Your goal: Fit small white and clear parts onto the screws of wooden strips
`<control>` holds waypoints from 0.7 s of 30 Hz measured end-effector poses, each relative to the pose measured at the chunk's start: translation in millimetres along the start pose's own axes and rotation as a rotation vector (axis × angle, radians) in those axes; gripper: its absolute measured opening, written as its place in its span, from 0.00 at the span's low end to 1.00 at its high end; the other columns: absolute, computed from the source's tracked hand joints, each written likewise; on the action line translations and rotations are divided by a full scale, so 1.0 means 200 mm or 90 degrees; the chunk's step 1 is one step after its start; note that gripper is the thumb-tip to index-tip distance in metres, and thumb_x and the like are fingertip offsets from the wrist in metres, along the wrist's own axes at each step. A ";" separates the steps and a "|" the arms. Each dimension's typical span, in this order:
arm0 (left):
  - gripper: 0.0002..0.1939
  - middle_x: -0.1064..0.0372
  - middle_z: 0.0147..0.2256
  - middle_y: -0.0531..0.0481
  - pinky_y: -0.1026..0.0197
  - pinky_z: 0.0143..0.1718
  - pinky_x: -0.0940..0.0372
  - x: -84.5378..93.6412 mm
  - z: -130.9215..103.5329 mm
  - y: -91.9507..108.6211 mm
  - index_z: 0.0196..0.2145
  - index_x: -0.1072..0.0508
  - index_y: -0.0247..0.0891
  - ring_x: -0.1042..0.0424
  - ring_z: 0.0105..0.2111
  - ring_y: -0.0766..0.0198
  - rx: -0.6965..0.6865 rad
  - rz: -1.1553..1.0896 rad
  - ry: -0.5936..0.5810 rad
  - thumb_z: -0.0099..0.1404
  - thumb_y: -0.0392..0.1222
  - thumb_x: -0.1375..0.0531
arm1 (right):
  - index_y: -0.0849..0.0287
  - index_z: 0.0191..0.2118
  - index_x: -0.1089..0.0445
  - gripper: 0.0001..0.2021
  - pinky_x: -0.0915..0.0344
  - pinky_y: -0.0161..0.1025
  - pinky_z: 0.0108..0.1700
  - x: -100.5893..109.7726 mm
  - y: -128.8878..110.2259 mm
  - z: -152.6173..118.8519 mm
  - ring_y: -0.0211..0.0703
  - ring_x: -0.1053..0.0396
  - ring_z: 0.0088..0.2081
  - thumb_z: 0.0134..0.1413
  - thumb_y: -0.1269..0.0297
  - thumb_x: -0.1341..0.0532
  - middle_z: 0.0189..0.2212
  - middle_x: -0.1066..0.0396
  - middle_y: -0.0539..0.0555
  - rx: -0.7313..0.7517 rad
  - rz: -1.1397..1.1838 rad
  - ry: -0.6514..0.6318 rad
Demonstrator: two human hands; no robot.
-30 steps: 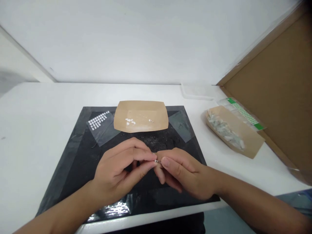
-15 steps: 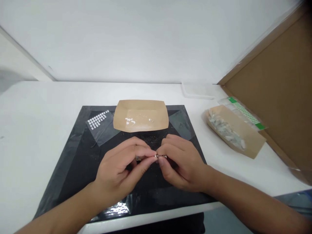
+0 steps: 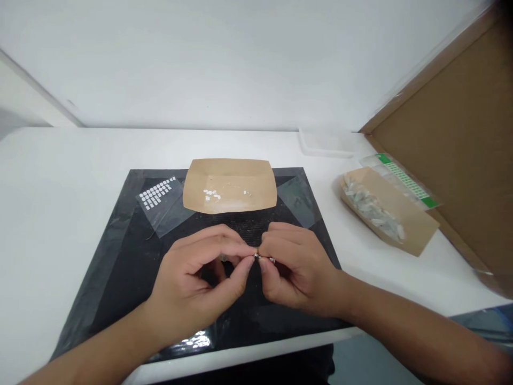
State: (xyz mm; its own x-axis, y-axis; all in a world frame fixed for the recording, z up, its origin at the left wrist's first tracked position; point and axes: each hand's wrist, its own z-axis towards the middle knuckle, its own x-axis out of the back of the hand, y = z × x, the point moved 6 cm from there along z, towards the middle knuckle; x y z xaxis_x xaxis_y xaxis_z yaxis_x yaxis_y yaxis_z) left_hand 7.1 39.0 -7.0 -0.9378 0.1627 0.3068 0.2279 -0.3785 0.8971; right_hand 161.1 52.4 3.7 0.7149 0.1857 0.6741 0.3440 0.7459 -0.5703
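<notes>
Both hands meet over the black mat (image 3: pixel 132 278), fingertips nearly touching. My left hand (image 3: pixel 200 272) pinches one end of a tiny shiny metallic piece (image 3: pixel 256 256) between thumb and index finger. Something pale and clear shows behind its index finger, too hidden to name. My right hand (image 3: pixel 298 267) is closed, its thumb and bent index finger pinching the same small piece from the right. A glint of metal also shows between those fingers. The piece's exact kind is too small to make out. Just beyond the hands lies a brown paper tray (image 3: pixel 230 206) with several white bits (image 3: pixel 212 193) in it.
A clear sheet with white stickers (image 3: pixel 158 192) lies left of the tray, another clear sheet (image 3: pixel 300 200) right of it. Further right, a second paper tray (image 3: pixel 417 230) holds small clear bags (image 3: pixel 371 206), beside a green-and-white sheet (image 3: pixel 409 179). A clear plastic lid (image 3: pixel 326 144) lies behind; cardboard (image 3: pixel 452 133) stands at right.
The view has shifted slightly. My left thumb has drawn back a little and the small metallic piece has turned slightly between the fingertips. Both hands stay in nearly the same place.
</notes>
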 end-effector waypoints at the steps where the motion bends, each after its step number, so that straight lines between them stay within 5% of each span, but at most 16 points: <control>1: 0.10 0.24 0.35 0.51 0.70 0.22 0.32 0.00 0.00 0.00 0.41 0.17 0.41 0.27 0.25 0.72 0.004 -0.009 0.003 0.66 0.29 0.35 | 0.57 0.26 0.41 0.12 0.49 0.37 0.30 0.00 0.00 0.00 0.35 0.51 0.26 0.61 0.73 0.43 0.22 0.45 0.45 0.002 -0.006 0.000; 14: 0.06 0.26 0.33 0.50 0.73 0.16 0.31 -0.01 0.00 -0.03 0.39 0.17 0.39 0.26 0.22 0.71 0.129 -0.137 -0.027 0.69 0.33 0.36 | 0.57 0.31 0.36 0.11 0.46 0.36 0.32 -0.02 0.03 -0.01 0.36 0.44 0.26 0.67 0.69 0.45 0.22 0.38 0.45 -0.048 0.115 -0.073; 21: 0.05 0.26 0.34 0.50 0.74 0.14 0.30 -0.02 -0.01 -0.08 0.40 0.17 0.39 0.23 0.26 0.67 0.235 -0.263 -0.052 0.72 0.39 0.35 | 0.59 0.42 0.30 0.09 0.38 0.38 0.41 0.01 0.04 0.00 0.37 0.35 0.33 0.73 0.68 0.47 0.33 0.26 0.50 -0.062 0.161 -0.142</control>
State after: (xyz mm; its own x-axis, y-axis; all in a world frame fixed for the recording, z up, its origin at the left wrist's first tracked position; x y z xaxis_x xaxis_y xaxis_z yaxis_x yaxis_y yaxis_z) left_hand 7.5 42.2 -23.7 -0.9486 0.3051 -0.0835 -0.0642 0.0728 0.9953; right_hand 165.0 58.3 1.4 0.6381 0.4997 0.5857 0.2375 0.5959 -0.7671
